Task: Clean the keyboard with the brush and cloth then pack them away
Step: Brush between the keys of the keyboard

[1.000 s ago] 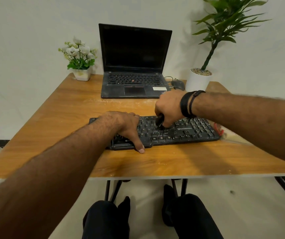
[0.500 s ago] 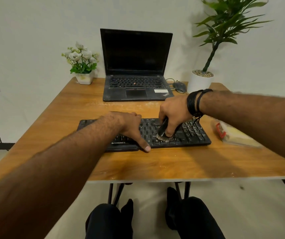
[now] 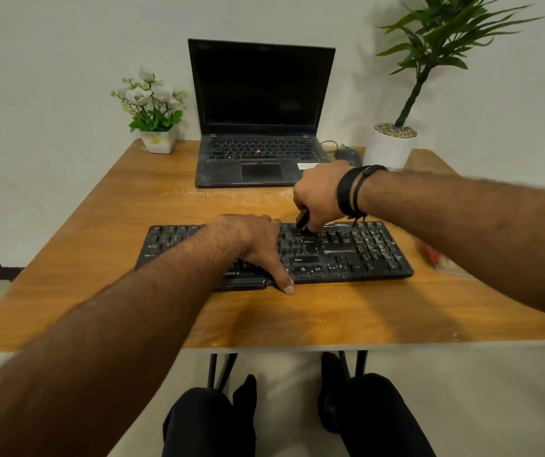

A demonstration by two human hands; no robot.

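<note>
A dusty black keyboard (image 3: 347, 255) lies across the middle of the wooden table (image 3: 99, 232). My left hand (image 3: 254, 242) rests flat on the keyboard's middle, its thumb reaching over the near edge onto the table. My right hand (image 3: 320, 196) grips a small dark brush (image 3: 302, 221), whose tip touches the keys at the keyboard's far edge, right of centre. Most of the brush is hidden inside my fist. A clear packet with a yellowish cloth (image 3: 442, 262) lies to the right of the keyboard, partly behind my right forearm.
An open black laptop (image 3: 258, 153) sits at the back centre, with a mouse (image 3: 347, 155) beside it. A small white flower pot (image 3: 157, 140) stands back left and a tall potted plant (image 3: 393, 146) back right. White dust streaks the wood in front of the laptop.
My right hand has carried the brush from the keyboard's near rows up to its far edge. My left hand has stayed in place on the keys.
</note>
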